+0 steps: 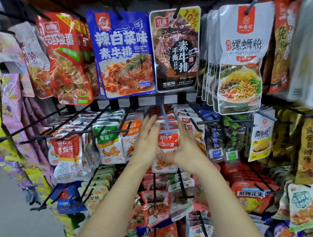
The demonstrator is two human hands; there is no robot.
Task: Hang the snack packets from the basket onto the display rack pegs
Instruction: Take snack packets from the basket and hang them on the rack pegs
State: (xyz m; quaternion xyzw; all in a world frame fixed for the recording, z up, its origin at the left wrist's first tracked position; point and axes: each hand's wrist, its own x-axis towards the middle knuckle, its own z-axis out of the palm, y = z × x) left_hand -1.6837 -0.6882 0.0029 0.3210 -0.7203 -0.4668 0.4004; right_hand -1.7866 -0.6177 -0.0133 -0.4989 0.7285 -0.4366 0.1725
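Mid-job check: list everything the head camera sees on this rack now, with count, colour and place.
blue peg: one, blue, centre, pointing toward the camera
fish packets: one stack, red and white, on the blue peg
blue packets: a few stacked, blue, upper row centre
steak packet: one showing, dark brown, right of the blue packets
noodle packets: several, white, upper right
red packets: several, red, upper left
green packets: one stack, green and white, left of the fish packets
yellow packet: one showing, yellow and white, far right
left hand: one, fingers straight, against the stack's left side
right hand: one, holding the front fish packet from the right
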